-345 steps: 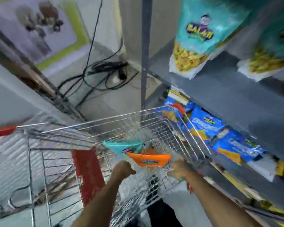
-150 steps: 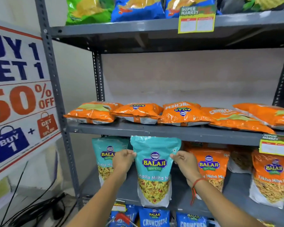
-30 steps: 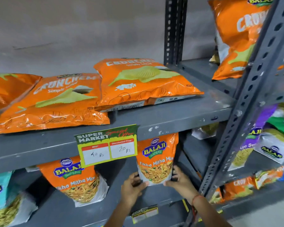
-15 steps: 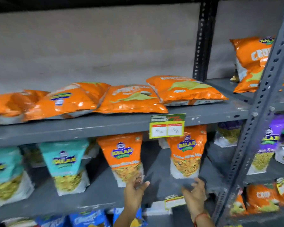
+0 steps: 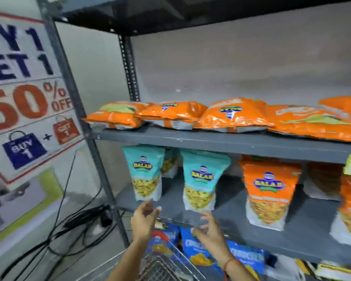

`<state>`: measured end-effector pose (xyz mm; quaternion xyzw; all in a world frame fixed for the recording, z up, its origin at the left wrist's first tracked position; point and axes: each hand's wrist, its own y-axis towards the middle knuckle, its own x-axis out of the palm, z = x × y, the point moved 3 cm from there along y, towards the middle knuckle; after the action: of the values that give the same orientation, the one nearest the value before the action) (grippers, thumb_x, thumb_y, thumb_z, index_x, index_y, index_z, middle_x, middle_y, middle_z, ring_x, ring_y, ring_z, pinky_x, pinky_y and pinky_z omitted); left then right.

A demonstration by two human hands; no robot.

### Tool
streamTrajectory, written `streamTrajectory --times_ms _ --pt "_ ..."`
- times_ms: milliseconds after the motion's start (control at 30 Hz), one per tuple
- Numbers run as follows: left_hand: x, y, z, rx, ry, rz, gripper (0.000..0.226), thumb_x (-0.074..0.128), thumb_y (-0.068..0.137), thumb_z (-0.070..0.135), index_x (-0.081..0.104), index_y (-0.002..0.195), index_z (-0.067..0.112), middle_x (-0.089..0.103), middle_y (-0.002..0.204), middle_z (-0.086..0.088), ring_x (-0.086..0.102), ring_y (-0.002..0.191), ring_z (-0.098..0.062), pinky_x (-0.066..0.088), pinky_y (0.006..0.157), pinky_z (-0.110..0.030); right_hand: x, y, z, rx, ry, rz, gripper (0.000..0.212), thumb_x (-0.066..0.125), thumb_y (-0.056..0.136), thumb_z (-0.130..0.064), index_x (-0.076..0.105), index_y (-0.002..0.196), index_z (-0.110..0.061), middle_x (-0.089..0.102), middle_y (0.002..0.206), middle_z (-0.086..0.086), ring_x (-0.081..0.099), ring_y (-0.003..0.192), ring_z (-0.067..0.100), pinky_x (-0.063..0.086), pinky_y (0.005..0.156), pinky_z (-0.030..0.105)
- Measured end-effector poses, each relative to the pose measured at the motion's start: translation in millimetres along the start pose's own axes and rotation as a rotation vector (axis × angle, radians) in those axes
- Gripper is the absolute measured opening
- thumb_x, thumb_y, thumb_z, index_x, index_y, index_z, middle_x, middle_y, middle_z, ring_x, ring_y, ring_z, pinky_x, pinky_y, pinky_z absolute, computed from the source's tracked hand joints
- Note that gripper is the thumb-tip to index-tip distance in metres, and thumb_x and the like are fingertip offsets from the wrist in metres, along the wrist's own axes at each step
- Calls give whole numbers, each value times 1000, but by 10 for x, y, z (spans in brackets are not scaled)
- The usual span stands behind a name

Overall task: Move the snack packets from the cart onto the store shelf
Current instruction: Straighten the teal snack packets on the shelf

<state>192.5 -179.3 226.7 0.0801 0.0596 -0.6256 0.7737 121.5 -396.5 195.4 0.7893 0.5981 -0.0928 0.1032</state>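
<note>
left hand (image 5: 143,221) open, empty, right hand (image 5: 210,230) likewise

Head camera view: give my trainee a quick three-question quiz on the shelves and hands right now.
1. True or false: the left hand holds a packet.
2. The orange packets on the upper shelf are: A upright, B lying flat, C hanging.
3. What colour are the two upright packets nearest the hands?

Key: 1 false, both it and the right hand are open and empty; 2 B; 3 teal.

Illumination is even and moderately bright. Motion blur softens the whole frame. Wide-angle distortion bends the edges.
</note>
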Motion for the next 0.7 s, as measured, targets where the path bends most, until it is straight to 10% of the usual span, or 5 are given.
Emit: streamTrajectory --times_ms 233,467,600,700 --pt "-315 700 -272 -131 -70 72 45 72 79 4 58 122 -2 64 118 -21 61 102 -27 49 91 -41 897 965 148 66 -169 -274 60 74 74 -25 46 126 -27 52 120 2 54 101 14 49 88 29" --pt "-191 1600 -544 -166 -96 -96 45 65 81 -8 50 123 -7 60 125 -25 60 110 -35 51 67 -17 1542 2038 363 154 -215 -402 92 79 70 -34 25 144 -27 42 140 -2 42 132 20 41 98 30" --pt "-127 1997 -688 -149 -140 -237 66 68 73 -16 40 132 -4 56 134 -23 57 119 -34 58 79 -20 1800 2351 456 161 -98 -426 66 84 57 -36 43 109 -45 47 111 -32 53 104 -18 45 72 2" --pt "-92 2089 -802 -183 -205 -282 68 77 67 -9 50 125 13 72 113 -2 69 98 -18 58 69 -19 1953 2467 577 157 -26 -387 62 85 51 -37 52 104 -39 65 113 -16 61 110 2 53 88 21"
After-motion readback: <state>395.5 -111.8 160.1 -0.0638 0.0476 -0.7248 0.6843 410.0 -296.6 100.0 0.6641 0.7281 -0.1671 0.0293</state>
